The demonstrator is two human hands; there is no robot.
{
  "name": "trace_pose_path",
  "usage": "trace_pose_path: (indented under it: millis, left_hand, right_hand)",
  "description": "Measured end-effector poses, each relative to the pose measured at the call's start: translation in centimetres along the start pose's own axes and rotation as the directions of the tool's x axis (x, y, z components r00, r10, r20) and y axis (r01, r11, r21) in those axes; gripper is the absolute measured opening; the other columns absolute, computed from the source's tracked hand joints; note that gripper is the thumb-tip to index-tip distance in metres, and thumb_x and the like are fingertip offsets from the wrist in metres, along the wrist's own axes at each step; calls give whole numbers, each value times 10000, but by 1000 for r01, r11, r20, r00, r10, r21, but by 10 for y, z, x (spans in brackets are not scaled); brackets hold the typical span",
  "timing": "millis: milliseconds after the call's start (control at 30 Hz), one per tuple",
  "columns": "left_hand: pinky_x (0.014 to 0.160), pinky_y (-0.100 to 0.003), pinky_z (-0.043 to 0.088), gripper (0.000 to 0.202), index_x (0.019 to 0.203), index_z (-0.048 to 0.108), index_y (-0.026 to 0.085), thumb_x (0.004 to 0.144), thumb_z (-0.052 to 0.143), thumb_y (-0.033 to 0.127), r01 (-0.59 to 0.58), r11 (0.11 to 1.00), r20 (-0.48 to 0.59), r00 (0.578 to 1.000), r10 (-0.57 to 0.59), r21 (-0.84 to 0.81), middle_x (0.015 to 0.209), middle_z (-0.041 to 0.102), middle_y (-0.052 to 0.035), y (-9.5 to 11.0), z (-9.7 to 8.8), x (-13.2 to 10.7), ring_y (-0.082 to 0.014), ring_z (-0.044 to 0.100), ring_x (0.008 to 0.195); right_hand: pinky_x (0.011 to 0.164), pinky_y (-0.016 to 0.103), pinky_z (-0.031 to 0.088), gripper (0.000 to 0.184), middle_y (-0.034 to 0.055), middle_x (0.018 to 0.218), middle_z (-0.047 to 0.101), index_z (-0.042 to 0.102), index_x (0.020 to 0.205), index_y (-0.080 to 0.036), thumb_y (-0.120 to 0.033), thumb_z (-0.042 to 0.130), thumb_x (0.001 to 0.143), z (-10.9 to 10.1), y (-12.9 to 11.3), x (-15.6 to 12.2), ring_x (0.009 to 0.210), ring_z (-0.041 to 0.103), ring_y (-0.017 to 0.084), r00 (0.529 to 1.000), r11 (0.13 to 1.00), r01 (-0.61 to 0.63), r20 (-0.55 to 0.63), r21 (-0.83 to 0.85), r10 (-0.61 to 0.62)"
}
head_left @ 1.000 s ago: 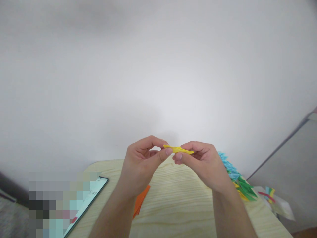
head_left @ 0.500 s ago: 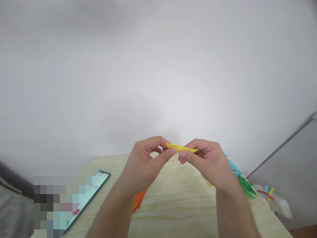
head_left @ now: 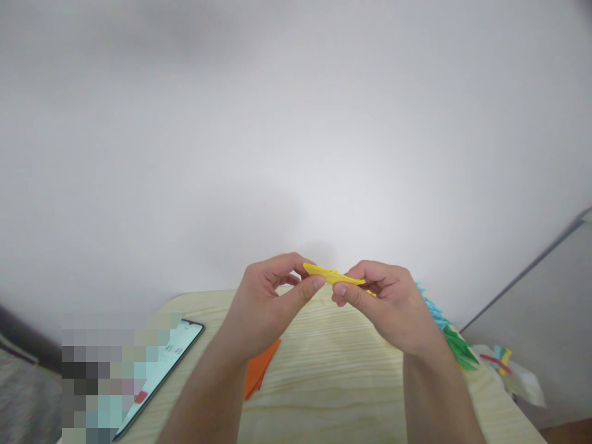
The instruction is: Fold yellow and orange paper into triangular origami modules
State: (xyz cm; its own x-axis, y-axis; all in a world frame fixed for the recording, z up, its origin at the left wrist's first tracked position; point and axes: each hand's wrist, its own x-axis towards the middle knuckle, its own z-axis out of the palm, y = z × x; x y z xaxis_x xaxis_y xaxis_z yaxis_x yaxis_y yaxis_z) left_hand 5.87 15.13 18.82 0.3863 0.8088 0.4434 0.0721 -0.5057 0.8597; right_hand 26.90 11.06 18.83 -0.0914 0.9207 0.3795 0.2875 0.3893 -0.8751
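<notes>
A narrow piece of folded yellow paper (head_left: 332,275) is held up above the table between both hands. My left hand (head_left: 275,302) pinches its left end, thumb in front and fingers behind. My right hand (head_left: 382,302) pinches the right part the same way, with the thumb on the lower edge. The paper slopes slightly down to the right. Fingers cover parts of its back. Orange paper (head_left: 261,370) lies on the table, partly hidden by my left forearm.
A phone (head_left: 160,376) with a lit screen lies at the table's left, partly pixelated. Light blue folded paper (head_left: 432,305) and green folded paper (head_left: 460,348) sit by the right edge of the wooden table (head_left: 324,388). Beyond hangs a whitish bag (head_left: 522,379). A white wall (head_left: 296,135) rises behind.
My left hand has shifted slightly left, and the yellow paper has moved a little left with it. More of the orange paper shows. My right hand has barely moved.
</notes>
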Motion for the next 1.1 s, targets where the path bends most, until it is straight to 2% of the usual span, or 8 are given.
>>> trace_pose_path:
  millis: [133, 267, 433, 600, 700, 833, 933, 1100]
  left_hand:
    - [762, -302, 483, 96, 899, 789, 243, 943, 722, 296, -30, 996, 27, 999, 28, 87, 832, 753, 7, 4, -1, 0, -167, 640, 807]
    - [768, -299, 471, 100, 885, 789, 243, 942, 722, 291, -35, 993, -6, 999, 36, 111, 818, 750, 15, 4, 0, -1, -159, 629, 793]
    - [718, -283, 448, 115, 836, 787, 221, 910, 763, 305, -35, 993, -55, 998, 41, 110, 759, 716, 18, 3, -1, -3, -146, 599, 752]
    - [685, -279, 444, 134, 811, 805, 228, 897, 778, 327, -16, 994, -58, 998, 22, 111, 736, 725, 19, 4, -1, -1, -143, 603, 729]
    - [743, -286, 496, 84, 931, 812, 255, 895, 785, 326, -18, 998, -59, 998, 22, 59, 840, 774, 10, 1, 0, 0, -160, 663, 796]
    - [836, -308, 559, 300, 1195, 725, 309, 901, 781, 291, -66, 998, -107, 992, 65, -4, 1006, 782, 3, -3, -1, -3, -171, 708, 897]
    - [827, -291, 554, 336, 1242, 677, 329, 926, 739, 232, -120, 988, -105, 986, 130, 94, 1017, 757, 17, -3, -3, -6, -152, 693, 902]
    - [756, -265, 512, 210, 1085, 692, 305, 931, 686, 163, -170, 925, -88, 973, 211, 339, 989, 737, 42, 0, -3, -7, -124, 633, 804]
  right_hand:
    - [570, 232, 394, 185, -35, 685, 712, 773, 785, -218, -347, 777, 917, 1, -2, 0, 641, 571, 113, 999, 997, 32, -11, -69, -33]
    - [578, 235, 393, 159, -39, 698, 704, 788, 813, -227, -340, 770, 922, 4, -4, 1, 656, 561, 114, 998, 995, 51, -31, -90, -54]
    - [604, 232, 429, 118, -30, 750, 731, 802, 868, -236, -337, 772, 922, 3, -4, 1, 696, 598, 124, 999, 998, 40, -34, -40, -41]
    - [580, 231, 408, 132, -33, 708, 702, 785, 833, -225, -327, 783, 915, 1, -3, -1, 663, 575, 115, 999, 1000, 21, -36, 1, -21]
    - [599, 235, 424, 132, -26, 733, 714, 781, 847, -220, -328, 774, 921, 0, -3, -1, 689, 593, 125, 999, 1000, 24, -42, 16, -23]
    - [608, 238, 439, 125, -23, 762, 731, 773, 873, -220, -327, 755, 934, -1, -5, 0, 707, 620, 133, 998, 999, 12, -58, -31, -14]
    - [610, 243, 447, 126, -24, 776, 739, 766, 890, -226, -339, 746, 942, -1, -6, -1, 712, 632, 137, 998, 999, 5, -56, -54, -8]
    - [591, 263, 454, 135, -5, 782, 751, 763, 921, -230, -352, 719, 955, -1, -4, -1, 724, 650, 162, 999, 997, -19, -46, -71, 15]
